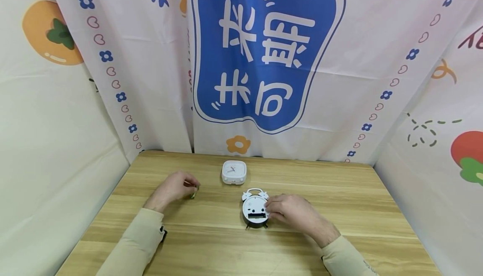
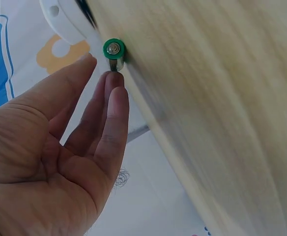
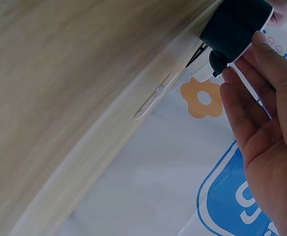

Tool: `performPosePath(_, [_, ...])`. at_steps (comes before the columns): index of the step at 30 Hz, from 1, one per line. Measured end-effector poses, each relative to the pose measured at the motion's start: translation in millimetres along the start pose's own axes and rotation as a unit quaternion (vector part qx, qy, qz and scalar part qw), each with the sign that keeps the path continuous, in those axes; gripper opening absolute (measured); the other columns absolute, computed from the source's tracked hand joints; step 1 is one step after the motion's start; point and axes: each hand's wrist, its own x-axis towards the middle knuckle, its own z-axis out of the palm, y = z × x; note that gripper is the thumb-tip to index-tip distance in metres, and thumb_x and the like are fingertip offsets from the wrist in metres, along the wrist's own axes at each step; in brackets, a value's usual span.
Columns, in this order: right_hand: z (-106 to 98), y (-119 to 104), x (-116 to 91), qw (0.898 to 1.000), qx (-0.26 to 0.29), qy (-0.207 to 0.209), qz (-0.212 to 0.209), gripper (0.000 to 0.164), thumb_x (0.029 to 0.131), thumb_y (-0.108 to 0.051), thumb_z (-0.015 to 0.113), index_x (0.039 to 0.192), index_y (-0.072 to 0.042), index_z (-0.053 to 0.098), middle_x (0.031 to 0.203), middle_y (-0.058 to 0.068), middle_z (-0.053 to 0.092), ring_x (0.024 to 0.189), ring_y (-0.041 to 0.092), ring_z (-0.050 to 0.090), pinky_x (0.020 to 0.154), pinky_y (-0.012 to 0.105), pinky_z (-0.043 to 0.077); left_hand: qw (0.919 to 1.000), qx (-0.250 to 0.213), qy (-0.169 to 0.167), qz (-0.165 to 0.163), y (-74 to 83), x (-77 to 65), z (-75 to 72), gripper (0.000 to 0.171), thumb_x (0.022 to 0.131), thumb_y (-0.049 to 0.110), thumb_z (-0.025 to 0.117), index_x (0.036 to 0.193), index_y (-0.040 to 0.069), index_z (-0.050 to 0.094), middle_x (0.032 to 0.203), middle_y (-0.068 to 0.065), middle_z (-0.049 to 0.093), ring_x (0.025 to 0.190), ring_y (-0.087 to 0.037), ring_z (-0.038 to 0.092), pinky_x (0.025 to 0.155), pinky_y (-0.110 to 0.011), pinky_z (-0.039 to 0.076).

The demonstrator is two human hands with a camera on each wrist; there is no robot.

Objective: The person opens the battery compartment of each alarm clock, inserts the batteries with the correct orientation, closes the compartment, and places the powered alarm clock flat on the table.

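A small battery with a green end (image 2: 114,49) lies on the wooden table, its metal tip facing the left wrist camera. My left hand (image 1: 177,188) is at the battery, fingertips close to its far end. In the left wrist view the thumb stands slightly apart from it; whether a fingertip touches is hard to tell. A white twin-bell alarm clock (image 1: 255,206) with dark sides (image 2: 89,12) has its back up and its battery slot exposed. My right hand (image 1: 296,213) holds the clock's right rim with thumb and fingertips.
A small white square clock (image 1: 234,172) stands farther back on the wooden table (image 1: 211,242). Behind the table hangs a printed curtain (image 1: 158,91), with pale printed cloth at both sides.
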Motion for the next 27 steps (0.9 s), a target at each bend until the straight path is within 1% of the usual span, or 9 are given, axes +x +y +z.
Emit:
performPosePath(3, [-0.2, -0.1, -0.1, 1.000, 0.002, 0.000, 0.002, 0.017, 0.102, -0.022, 0.091, 0.118, -0.016, 0.090, 0.129, -0.001, 0.090, 0.119, 0.018, 0.087, 0.104, 0.036, 0.073, 1.0000, 0.008, 0.001, -0.003, -0.7, 0.9, 0.8, 0.014, 0.103, 0.002, 0.083, 0.116, -0.001, 0.088, 0.114, -0.016, 0.089, 0.109, -0.034, 0.084, 0.095, -0.049, 0.072])
performPosePath(8, [-0.1, -0.1, 0.3, 1.000, 0.006, 0.000, 0.003, 0.017, 0.103, -0.022, 0.090, 0.119, -0.016, 0.090, 0.129, -0.001, 0.090, 0.119, 0.018, 0.087, 0.104, 0.036, 0.073, 0.9997, 0.022, 0.000, -0.005, 1.8, 0.2, 0.5, 0.014, 0.104, 0.000, 0.082, 0.116, -0.001, 0.089, 0.112, -0.016, 0.089, 0.106, -0.029, 0.083, 0.092, -0.046, 0.071])
performPosePath(12, [-0.1, 0.2, 0.5, 1.000, 0.005, 0.003, 0.000, 0.017, 0.102, -0.021, 0.091, 0.119, -0.016, 0.090, 0.129, -0.001, 0.090, 0.119, 0.018, 0.087, 0.103, 0.037, 0.074, 0.9995, 0.032, -0.001, -0.007, 3.7, -0.6, 1.1, 0.015, 0.104, -0.001, 0.081, 0.117, 0.000, 0.089, 0.112, -0.015, 0.089, 0.105, -0.027, 0.083, 0.093, -0.046, 0.070])
performPosePath(17, [0.1, 0.8, 0.6, 1.000, 0.005, 0.000, 0.003, 0.018, 0.103, -0.021, 0.090, 0.120, -0.017, 0.090, 0.130, -0.001, 0.090, 0.119, 0.018, 0.087, 0.104, 0.037, 0.073, 0.9991, 0.038, -0.001, -0.017, 5.8, -1.1, 2.3, 0.018, 0.103, -0.004, 0.079, 0.118, 0.000, 0.088, 0.113, -0.016, 0.089, 0.106, -0.028, 0.083, 0.094, -0.047, 0.070])
performPosePath(20, [0.2, 1.0, 0.6, 1.000, 0.007, -0.002, 0.007, 0.018, 0.103, -0.022, 0.090, 0.120, -0.017, 0.090, 0.130, -0.001, 0.090, 0.120, 0.018, 0.087, 0.105, 0.037, 0.073, 0.9990, 0.042, 0.000, -0.015, 6.8, -0.8, 2.9, 0.020, 0.101, -0.006, 0.079, 0.118, 0.000, 0.088, 0.113, -0.017, 0.088, 0.106, -0.028, 0.083, 0.095, -0.049, 0.070])
performPosePath(21, [0.1, 1.0, 0.6, 1.000, 0.008, -0.003, 0.008, 0.018, 0.103, -0.022, 0.090, 0.120, -0.017, 0.090, 0.130, -0.001, 0.090, 0.120, 0.018, 0.087, 0.105, 0.037, 0.073, 0.9989, 0.044, -0.001, -0.014, -5.4, 5.4, 6.9, 0.021, 0.101, -0.006, 0.079, 0.117, 0.003, 0.089, 0.111, -0.013, 0.089, 0.104, -0.024, 0.082, 0.094, -0.045, 0.069])
performPosePath(23, [0.1, 1.1, 0.7, 1.000, 0.010, -0.003, 0.007, 0.018, 0.103, -0.021, 0.090, 0.120, -0.017, 0.090, 0.130, -0.001, 0.090, 0.120, 0.018, 0.087, 0.105, 0.037, 0.073, 0.9990, 0.044, -0.001, -0.006, -7.9, 6.7, 7.6, 0.022, 0.099, -0.008, 0.078, 0.115, 0.003, 0.089, 0.110, -0.012, 0.089, 0.104, -0.024, 0.082, 0.095, -0.046, 0.069])
performPosePath(27, [-0.2, 1.2, 0.6, 1.000, 0.006, -0.004, 0.005, 0.018, 0.104, -0.021, 0.089, 0.121, -0.017, 0.090, 0.131, -0.001, 0.090, 0.121, 0.019, 0.087, 0.104, 0.037, 0.073, 0.9993, 0.037, -0.006, -0.004, -9.5, 6.5, 8.7, 0.024, 0.096, -0.010, 0.079, 0.114, 0.003, 0.089, 0.106, -0.010, 0.088, 0.100, -0.020, 0.079, 0.091, -0.040, 0.068])
